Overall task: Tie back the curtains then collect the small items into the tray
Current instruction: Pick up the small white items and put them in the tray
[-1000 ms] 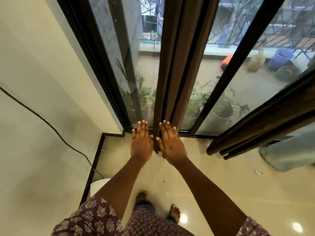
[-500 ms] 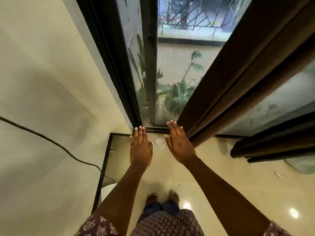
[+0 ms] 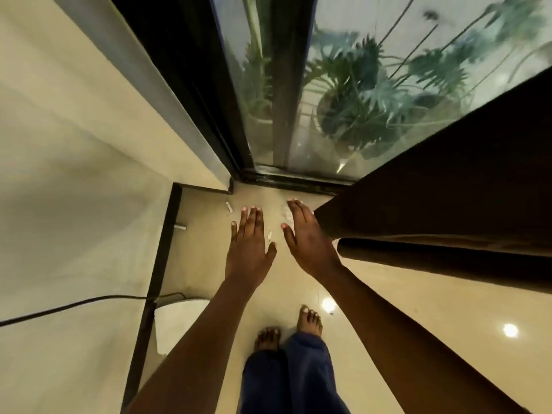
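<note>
A dark brown curtain [image 3: 448, 204] hangs at the right, its folds reaching the floor. My right hand [image 3: 307, 237] is flat with straight fingers, its outer edge against the curtain's left fold. To its left my left hand [image 3: 248, 246] is stretched out flat over the floor, holding nothing. Small white items lie on the cream floor in the corner: one [image 3: 229, 207] left of my left fingertips, one [image 3: 180, 227] by the black skirting, a small piece [image 3: 270, 235] between my hands, and a pale one [image 3: 286, 215] partly under my right fingers. No tray is identifiable.
A black-framed glass door [image 3: 268, 85] stands ahead with potted plants [image 3: 367, 94] behind it. A cream wall [image 3: 74, 144] fills the left, crossed by a black cable [image 3: 74, 306]. A white object [image 3: 179, 321] sits by the skirting. My bare feet [image 3: 289, 330] stand on the glossy floor.
The view has tilted down and closer to the floor corner. The curtain has shifted to the right, off the glass. Both hands stay flat, my right still against the curtain's edge.
</note>
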